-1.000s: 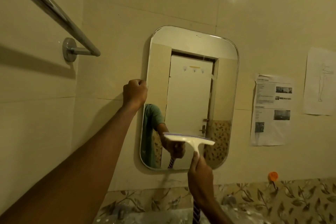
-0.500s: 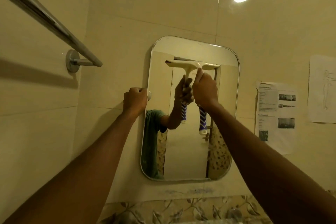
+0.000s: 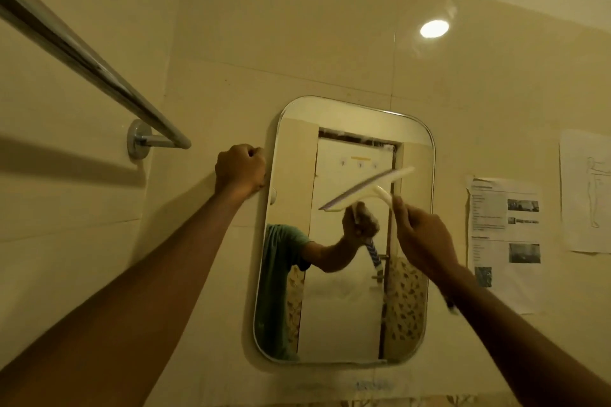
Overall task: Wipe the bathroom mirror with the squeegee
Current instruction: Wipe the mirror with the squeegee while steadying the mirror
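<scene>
Squeegee up on the bathroom mirror

Towel bar (image 3: 82, 56) far left, left hand (image 3: 239, 168) fisted against the mirror (image 3: 344, 314) edge, right hand (image 3: 426, 238) gripping the squeegee (image 3: 367, 188), blade tilted across the upper glass, printed sheets (image 3: 506, 241) taped alongside.

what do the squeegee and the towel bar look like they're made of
Squeegee: looks like smooth cream-white plastic, matte, with a thin darker strip along the blade edge, probably rubber. The right hand covers its handle.
Towel bar: appears to be polished metal, likely chrome or steel; it shows bright mirror-like streaks, and its round wall mount shines too.
</scene>
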### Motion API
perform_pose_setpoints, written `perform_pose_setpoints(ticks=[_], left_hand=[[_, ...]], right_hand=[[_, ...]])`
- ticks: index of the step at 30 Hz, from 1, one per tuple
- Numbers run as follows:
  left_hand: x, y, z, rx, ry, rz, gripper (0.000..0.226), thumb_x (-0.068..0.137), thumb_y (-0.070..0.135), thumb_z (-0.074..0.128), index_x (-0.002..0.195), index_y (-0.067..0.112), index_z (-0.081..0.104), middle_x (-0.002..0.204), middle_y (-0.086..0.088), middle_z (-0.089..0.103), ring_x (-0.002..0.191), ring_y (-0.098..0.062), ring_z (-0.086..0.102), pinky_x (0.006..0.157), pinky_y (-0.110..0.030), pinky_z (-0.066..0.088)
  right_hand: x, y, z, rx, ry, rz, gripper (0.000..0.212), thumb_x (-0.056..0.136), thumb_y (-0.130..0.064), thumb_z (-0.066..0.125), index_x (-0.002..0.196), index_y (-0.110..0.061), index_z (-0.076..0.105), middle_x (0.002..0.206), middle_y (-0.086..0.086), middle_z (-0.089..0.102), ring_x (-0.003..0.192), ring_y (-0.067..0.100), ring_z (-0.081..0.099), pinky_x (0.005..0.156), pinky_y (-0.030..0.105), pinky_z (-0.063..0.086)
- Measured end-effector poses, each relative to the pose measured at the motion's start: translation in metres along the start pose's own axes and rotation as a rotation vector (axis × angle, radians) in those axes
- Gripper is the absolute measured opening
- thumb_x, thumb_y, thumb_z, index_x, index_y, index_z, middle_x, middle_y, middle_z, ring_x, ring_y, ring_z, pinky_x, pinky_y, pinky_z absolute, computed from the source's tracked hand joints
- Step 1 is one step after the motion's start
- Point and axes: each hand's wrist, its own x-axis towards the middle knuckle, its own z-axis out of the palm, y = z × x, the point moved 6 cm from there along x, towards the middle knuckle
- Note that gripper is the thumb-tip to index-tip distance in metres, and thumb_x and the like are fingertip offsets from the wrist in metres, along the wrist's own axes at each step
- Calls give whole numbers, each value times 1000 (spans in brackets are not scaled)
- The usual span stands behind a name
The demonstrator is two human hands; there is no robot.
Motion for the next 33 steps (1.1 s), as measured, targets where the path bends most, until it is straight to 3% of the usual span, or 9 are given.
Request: perform_pose_setpoints(ticks=[4, 8, 13, 18, 21, 23, 28, 31, 33], left_hand=[[14, 24, 9, -200, -52, -5, 39, 94, 33, 42, 91, 4, 68, 91, -16, 73, 83, -31, 71, 80, -46, 60], [22, 26, 20, -229, -92, -69, 45, 97, 39, 37, 94, 7, 68, 97, -15, 73, 88, -31, 70, 84, -45, 59], [31, 29, 22, -91, -3, -1, 47, 99, 37, 36, 84, 2, 63, 92, -16, 70, 86, -31, 67, 85, -43, 57], [38, 28, 24, 30, 105, 72, 50, 99, 27, 36, 55, 7, 49, 63, -10, 54, 75, -34, 55, 64, -38, 40], [40, 26, 31, 60, 138, 113, 50, 98, 28, 35, 64, 2, 60, 70, -15, 64, 81, -34, 60, 68, -37, 46], [40, 24, 33, 71, 158, 126, 50, 98, 29, 34, 73, 1, 67, 81, -19, 70, 85, -34, 62, 73, -38, 48], [40, 24, 32, 45, 179, 127, 51, 95, 32, 34, 66, 4, 64, 73, -16, 68, 77, -33, 64, 72, -40, 55], [39, 27, 29, 46, 184, 106, 50, 97, 26, 38, 52, 9, 48, 56, -6, 51, 56, -19, 49, 52, -28, 38], [39, 27, 28, 47, 191, 109, 50, 97, 23, 39, 49, 9, 43, 52, -5, 45, 53, -18, 42, 49, -28, 31]], right_hand=[[63, -61, 8, -279, -120, -259, 48, 102, -43, 26, 63, -26, 49, 45, -9, 43, 36, 5, 41, 44, 17, 32], [117, -106, 16, -488, -155, -419, 48, 102, -41, 30, 75, -13, 57, 57, 4, 53, 48, 16, 47, 53, 30, 45], [149, -98, 5, -512, -212, -315, 36, 101, -30, 31, 69, -16, 39, 62, 2, 41, 56, 17, 38, 53, 29, 35], [139, -7, -28, -422, -222, -85, 28, 102, -23, 33, 76, -13, 39, 70, 5, 43, 60, 15, 39, 52, 26, 31], [122, 35, -46, -345, -179, 23, 38, 102, -22, 31, 67, -14, 43, 65, 10, 47, 55, 17, 38, 53, 27, 31], [121, 25, -52, -348, -115, 6, 41, 102, -25, 33, 64, -13, 46, 60, 9, 46, 51, 17, 37, 51, 27, 31], [141, -67, -18, -432, -86, -233, 44, 101, -28, 34, 57, -24, 35, 57, 4, 43, 52, 20, 39, 51, 28, 34], [153, -82, -2, -454, -160, -241, 38, 100, -27, 32, 64, -15, 36, 61, 2, 38, 61, 21, 40, 50, 27, 29], [157, -58, -13, -414, -169, -156, 27, 101, -26, 32, 80, -11, 38, 71, 4, 40, 68, 22, 42, 55, 31, 32]])
